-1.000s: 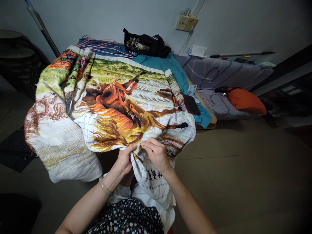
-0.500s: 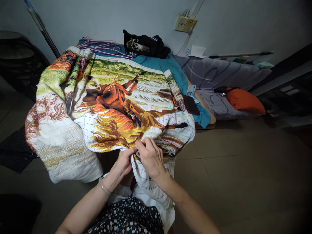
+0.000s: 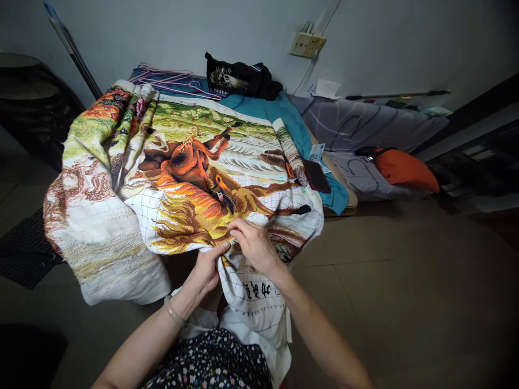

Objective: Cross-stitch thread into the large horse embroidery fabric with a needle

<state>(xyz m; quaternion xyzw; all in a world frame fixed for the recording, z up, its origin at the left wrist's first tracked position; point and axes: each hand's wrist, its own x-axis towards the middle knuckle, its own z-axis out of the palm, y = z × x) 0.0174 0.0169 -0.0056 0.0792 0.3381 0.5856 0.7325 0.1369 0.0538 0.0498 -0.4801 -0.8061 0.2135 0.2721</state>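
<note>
A large cross-stitch cloth (image 3: pixel 178 216) with horses worked in orange, brown and yellow spreads before me, printed with a grid on its white parts. My left hand (image 3: pixel 208 267) grips its near edge, thumb on top and the fingers hidden beneath. Just up and right of that thumb, my right hand (image 3: pixel 253 243) is closed in a pinch above the stitched surface. Whatever its fingertips hold is too small to make out. A loose tangle of pale thread (image 3: pixel 188 141) lies on the stitching, and black characters (image 3: pixel 257 290) show on the hanging part below my right hand.
Behind the cloth, a teal cover (image 3: pixel 259 108) carries pink hangers (image 3: pixel 174 81) and a black bag (image 3: pixel 241 78). A dark phone (image 3: pixel 317 176) lies at the right end. Further right, an orange bag (image 3: pixel 405 170) rests by a grey-patterned cover (image 3: pixel 348 124). A socket (image 3: pixel 308 43) is on the wall.
My right hand has lifted slightly away from the left thumb, up and to the right, uncovering the black characters. My left hand keeps its grip on the cloth.
</note>
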